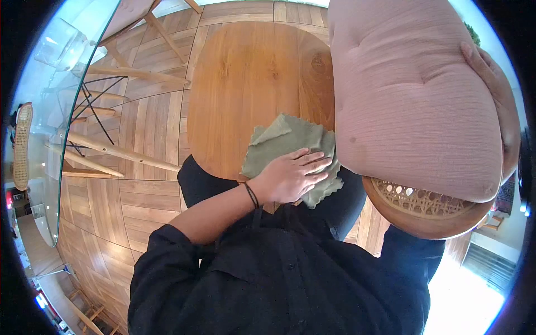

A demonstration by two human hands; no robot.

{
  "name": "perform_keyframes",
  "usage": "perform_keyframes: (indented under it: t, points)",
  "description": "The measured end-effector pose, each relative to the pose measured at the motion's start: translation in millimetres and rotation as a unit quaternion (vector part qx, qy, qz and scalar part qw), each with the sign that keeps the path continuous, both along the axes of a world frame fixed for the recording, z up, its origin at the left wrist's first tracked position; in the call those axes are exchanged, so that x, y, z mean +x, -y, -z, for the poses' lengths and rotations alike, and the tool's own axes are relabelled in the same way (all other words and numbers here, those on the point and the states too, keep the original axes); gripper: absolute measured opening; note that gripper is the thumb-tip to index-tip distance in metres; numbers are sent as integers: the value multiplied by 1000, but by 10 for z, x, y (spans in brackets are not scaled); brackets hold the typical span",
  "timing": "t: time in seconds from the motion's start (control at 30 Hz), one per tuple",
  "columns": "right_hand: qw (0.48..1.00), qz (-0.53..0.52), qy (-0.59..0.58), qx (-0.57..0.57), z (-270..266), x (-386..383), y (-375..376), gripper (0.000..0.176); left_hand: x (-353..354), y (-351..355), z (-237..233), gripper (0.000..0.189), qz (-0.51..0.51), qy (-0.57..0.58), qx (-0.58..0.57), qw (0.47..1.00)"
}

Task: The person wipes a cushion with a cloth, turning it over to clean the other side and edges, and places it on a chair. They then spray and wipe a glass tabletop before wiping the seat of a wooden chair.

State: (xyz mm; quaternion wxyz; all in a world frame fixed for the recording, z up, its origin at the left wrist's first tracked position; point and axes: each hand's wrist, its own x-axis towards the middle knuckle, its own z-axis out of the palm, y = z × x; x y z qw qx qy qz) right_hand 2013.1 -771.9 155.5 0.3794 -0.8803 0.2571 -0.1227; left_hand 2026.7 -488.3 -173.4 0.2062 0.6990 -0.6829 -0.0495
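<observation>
My left hand (293, 176), with a dark band at its wrist, lies on a sage-green cloth (279, 142) with wavy edges. Its fingers are stretched out and slightly apart. The cloth rests over the near right corner of a wooden chair seat (240, 89), partly hanging past its edge. At the right, my right hand (494, 84) wraps round the outer edge of a pink tufted cushion (413, 106). The cushion stands tilted up beside the seat, in front of a woven cane backrest (416, 201) with a rounded wooden frame. Most of that hand's fingers are hidden.
A glass tabletop (84, 84) runs along the left, with a clear container (61, 47) on it. Wooden chair legs (120, 151) and black crossed rods (92, 106) stand beneath and beside it. The floor (151, 123) is patterned wood. Bright light falls at lower right.
</observation>
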Motion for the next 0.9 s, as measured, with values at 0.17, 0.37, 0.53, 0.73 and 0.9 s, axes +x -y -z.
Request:
perform_keyframes:
  t: [0.17, 0.37, 0.53, 0.73, 0.9]
  points:
    - [1000, 9, 19, -14, 26, -14, 5, 84, 562, 208, 215, 53, 50, -49, 4, 998]
    - [999, 17, 34, -27, 34, -4, 12, 84, 1973, 823, 414, 53, -208, 63, -29, 976]
    - [997, 28, 55, -35, 84, 0, 12, 84, 1617, 1051, 415, 58, -289, 116, 5, 950]
    - [996, 43, 67, -48, 74, 6, 55, 83, 708, 546, 207, 59, -42, 25, 49, 998]
    - [994, 57, 75, -57, 154, 33, 20, 83, 1316, 814, 210, 53, -7, 52, 114, 992]
